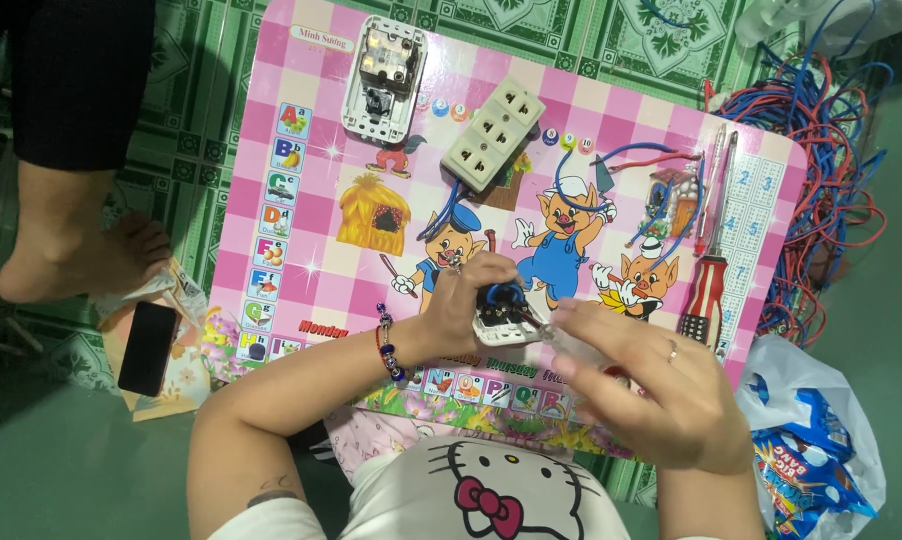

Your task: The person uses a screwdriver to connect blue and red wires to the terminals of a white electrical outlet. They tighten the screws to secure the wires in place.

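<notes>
While the left hand [468,297] clamped its fingers around a small white plastic switch module with blue wires at its back [498,317], the right hand [651,390] closed its fingers on a thin clear-handled tool [569,343] whose tip met the module's side; the tool was blurred, so its kind could not be told for sure. The module sat held just above the near edge of the pink chequered cartoon-printed worktop [301,215], in front of the person's chest. As a judgement, the wiring of this 1 piece looked part-way through: blue wires were already seated in it, yet it was apart from any housing. A white open-backed switch plate [383,78] and a cream 3-outlet socket block [492,134] lay untouched at the far side, and a small wired assembly of red and blue leads [668,195] lay to the right. A red-and-black-handled screwdriver [708,290] rested unused near the right edge, beside a tangle of red and blue wire [831,150] on the floor
</notes>
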